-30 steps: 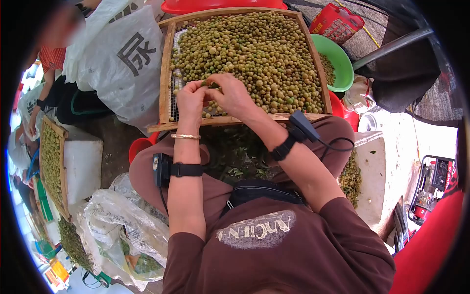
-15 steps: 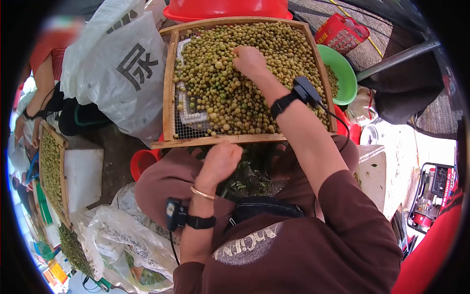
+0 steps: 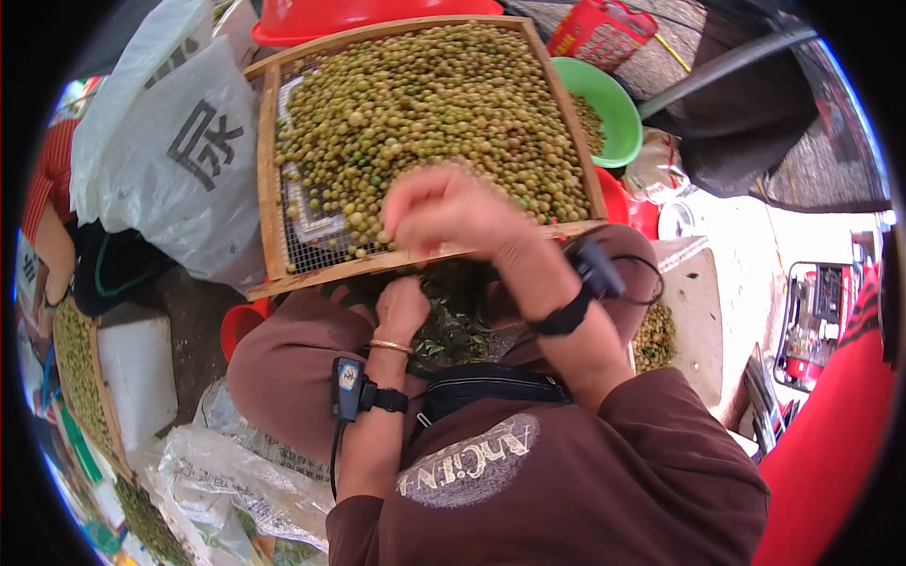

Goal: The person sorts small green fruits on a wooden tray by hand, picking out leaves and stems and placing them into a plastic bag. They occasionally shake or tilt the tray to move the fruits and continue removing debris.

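A wooden-framed mesh sieve stands in front of me, heaped with small round yellow-green fruits. My right hand, blurred by motion, is above the sieve's near edge with its fingers curled. What those fingers hold, if anything, cannot be made out. Just below the front rail, between my knees, is my left hand. It looks closed, its fingertips are partly hidden, and its contents do not show. Bits of green leaf lie on the ground under it.
A green bowl with some fruits stands right of the sieve; a red tub is behind it. A white sack leans at left. Another person's arm is near a second fruit tray. A machine stands at right.
My right hand has left the fruit heap and come back toward me to the sieve's near edge. My left hand has dropped slightly below the front rail. The view has shifted.
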Motion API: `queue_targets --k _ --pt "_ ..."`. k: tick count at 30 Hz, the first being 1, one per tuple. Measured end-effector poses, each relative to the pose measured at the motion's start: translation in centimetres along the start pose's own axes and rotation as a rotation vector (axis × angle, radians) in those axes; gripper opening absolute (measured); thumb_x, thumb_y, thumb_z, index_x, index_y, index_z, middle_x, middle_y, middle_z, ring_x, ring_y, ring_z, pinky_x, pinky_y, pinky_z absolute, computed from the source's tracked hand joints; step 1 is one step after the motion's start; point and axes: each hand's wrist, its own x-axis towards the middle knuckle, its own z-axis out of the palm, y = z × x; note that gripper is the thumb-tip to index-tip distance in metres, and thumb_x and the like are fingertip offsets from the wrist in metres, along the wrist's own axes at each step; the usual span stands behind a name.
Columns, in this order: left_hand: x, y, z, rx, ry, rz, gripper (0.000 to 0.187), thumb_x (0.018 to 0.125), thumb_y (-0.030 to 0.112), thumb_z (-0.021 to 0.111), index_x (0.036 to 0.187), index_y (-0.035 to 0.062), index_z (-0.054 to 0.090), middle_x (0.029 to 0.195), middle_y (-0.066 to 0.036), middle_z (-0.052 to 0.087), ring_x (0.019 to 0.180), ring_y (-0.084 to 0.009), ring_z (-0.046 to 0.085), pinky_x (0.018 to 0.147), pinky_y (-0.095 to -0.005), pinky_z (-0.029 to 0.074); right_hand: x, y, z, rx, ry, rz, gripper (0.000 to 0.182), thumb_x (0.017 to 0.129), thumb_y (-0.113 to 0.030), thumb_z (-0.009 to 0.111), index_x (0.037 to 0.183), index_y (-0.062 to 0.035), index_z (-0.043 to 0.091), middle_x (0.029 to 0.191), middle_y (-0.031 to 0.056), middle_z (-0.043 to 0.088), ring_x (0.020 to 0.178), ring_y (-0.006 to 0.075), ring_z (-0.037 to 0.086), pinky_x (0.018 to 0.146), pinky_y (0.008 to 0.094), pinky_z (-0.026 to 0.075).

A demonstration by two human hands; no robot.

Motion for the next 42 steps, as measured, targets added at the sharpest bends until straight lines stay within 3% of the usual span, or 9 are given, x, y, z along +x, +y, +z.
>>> queue_targets --k 3,11,17,20,23,28,35,38,42 --pt "-1.2 0.1 -0.8 0.166 0.019 -0.175 0.017 0.075 0.011 0.054 0.088 0.0060 0.064 0.089 -0.020 0.062 0.084 -0.0369 0.060 0.071 -0.0449 0.049 -2.0 12.2 2.1 -1.472 0.060 0.062 0.012 0.071 -0.003 0.054 0.077 -0.0026 0.064 0.070 0.0132 0.063 0.066 0.0262 0.062 0.058 0.0337 0.050" --pt "-1.6 -1.6 0.6 0.153 0.008 -0.177 0.021 0.073 0.010 0.058 0.093 0.0042 0.063 0.091 -0.019 0.062 0.090 -0.0357 0.060 0.074 -0.0439 0.050 -4.4 9.7 -1.2 -0.942 0.618 -0.270 0.027 0.074 -0.006 0.051 0.098 0.0021 0.061 0.094 0.0231 0.059 0.087 0.0332 0.058 0.077 0.0374 0.046" --pt "-1.0 -0.5 0.0 -0.026 -0.115 -0.045 0.032 0.073 0.011 0.053 0.102 -0.0013 0.057 0.101 -0.026 0.056 0.092 -0.0395 0.057 0.082 -0.0435 0.047 -0.3 8.8 -6.1 -0.470 0.905 0.112 0.068 0.078 -0.023 0.060 0.132 0.0044 0.030 0.123 0.0252 0.046 0.112 0.0353 0.047 0.092 0.0392 0.039" --pt "-0.8 -0.4 0.2 -0.019 -0.116 -0.038 0.036 0.074 0.011 0.052 0.108 -0.0014 0.054 0.103 -0.027 0.055 0.092 -0.0407 0.057 0.081 -0.0444 0.046 4.1 10.0 -7.3 0.221 0.930 0.008 0.094 0.080 -0.038 0.062 0.141 -0.0019 0.001 0.145 0.0209 0.012 0.129 0.0358 0.023 0.100 0.0469 0.030" --pt "-0.4 -0.1 -0.4 -0.020 -0.067 -0.026 0.037 0.075 0.012 0.052 0.109 -0.0010 0.054 0.101 -0.026 0.057 0.093 -0.0401 0.056 0.080 -0.0445 0.046 9.6 9.1 -6.8 0.269 1.190 0.053 0.089 0.078 -0.034 0.064 0.139 0.0004 0.009 0.139 0.0200 0.022 0.120 0.0296 0.036 0.098 0.0452 0.032" --pt "-0.2 0.2 -1.2 -0.137 -0.080 0.019 0.034 0.075 0.012 0.053 0.108 0.0015 0.056 0.101 -0.024 0.058 0.092 -0.0388 0.057 0.080 -0.0450 0.046 15.6 3.4 -4.7 -0.003 1.128 0.284 0.093 0.080 -0.045 0.058 0.141 -0.0059 0.000 0.142 0.0254 0.002 0.129 0.0398 0.021 0.094 0.0507 0.038" --pt "0.3 -0.1 -1.2 -0.151 0.005 -0.010 0.016 0.074 0.017 0.059 0.079 0.0023 0.064 0.079 -0.020 0.062 0.077 -0.0369 0.060 0.070 -0.0446 0.048 14.1 -2.6 -6.0 -0.220 0.574 0.149 0.067 0.085 -0.040 0.051 0.138 -0.0082 0.025 0.140 0.0173 0.028 0.123 0.0404 0.033 0.087 0.0494 0.048" --pt "0.1 1.1 -2.4 -0.193 0.012 -0.062 0.021 0.075 0.023 0.061 0.074 0.0028 0.065 0.072 -0.019 0.062 0.072 -0.0365 0.061 0.066 -0.0434 0.048 8.7 -2.1 -10.5 -0.695 0.755 0.123 0.053 0.079 -0.041 0.054 0.110 0.0017 0.057 0.108 0.0163 0.060 0.099 0.0301 0.057 0.082 0.0392 0.046" --pt "0.3 1.9 -1.8 -0.282 -0.068 0.017 0.028 0.075 0.030 0.060 0.078 0.0027 0.065 0.073 -0.017 0.063 0.073 -0.0345 0.061 0.067 -0.0412 0.048 4.5 3.0 -18.1 -1.075 0.956 0.432 0.071 0.076 -0.052 0.054 0.127 -0.0027 0.045 0.122 0.0261 0.048 0.110 0.0376 0.049 0.093 0.0427 0.039"
